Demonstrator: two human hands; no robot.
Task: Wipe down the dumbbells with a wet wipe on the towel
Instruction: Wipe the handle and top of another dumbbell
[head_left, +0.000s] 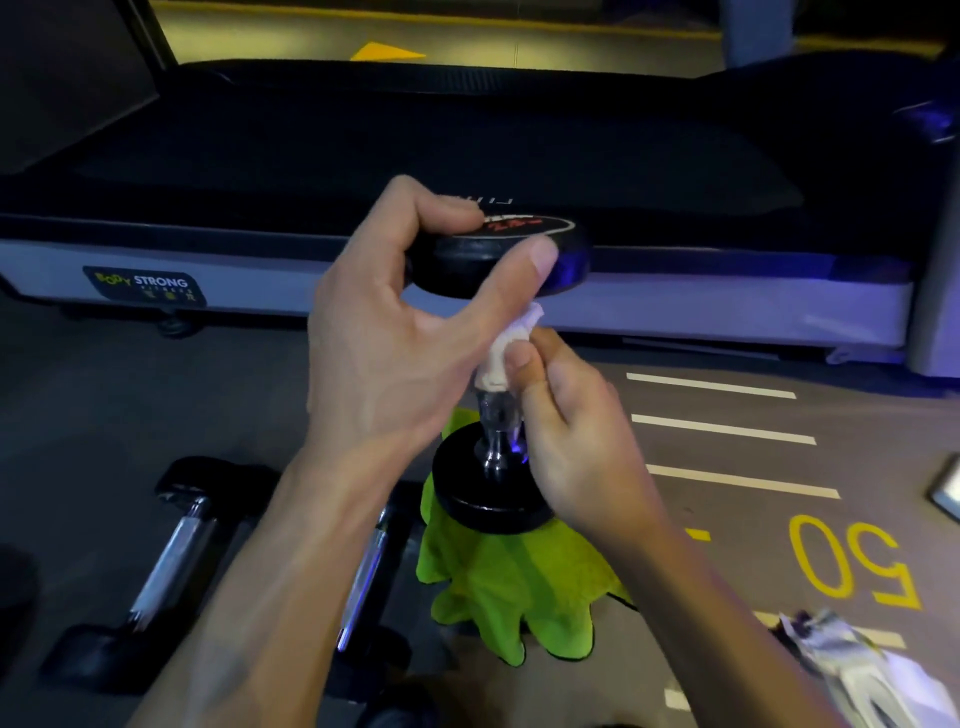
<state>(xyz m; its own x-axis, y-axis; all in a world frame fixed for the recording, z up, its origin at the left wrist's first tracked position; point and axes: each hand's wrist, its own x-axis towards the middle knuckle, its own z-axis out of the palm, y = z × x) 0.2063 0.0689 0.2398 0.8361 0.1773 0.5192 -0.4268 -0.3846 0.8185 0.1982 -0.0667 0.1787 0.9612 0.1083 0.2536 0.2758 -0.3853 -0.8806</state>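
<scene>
Centrally, one dumbbell stands on end, tilted slightly, its lower head on the green towel at lower centre of the frame. The left hand grips the upper head from the left, fingers curled over the top edge and the thumb pressed across the near rim. A red mark shows on the top face of that head; its wording is not legible.

The right hand comes in from the right and pinches a white wipe against the upper part of the chrome handle, thumb in front, fingers curled behind. The wipe is bunched and wraps the handle just below the upper head. The bare lower handle shows between the wipe and the lower head.

The towel lies crumpled on the grey floor, spreading below and right of the lower head.

At lower left, two more dumbbells lie on their sides on the floor, just left of the towel; whether they touch it cannot be told.

Across the upper frame runs a treadmill, with a "BODY STRONG" label at left on its side rail. At right, the floor carries white stripes and a yellow "50". At lower right lies a crumpled packet, blurred.
</scene>
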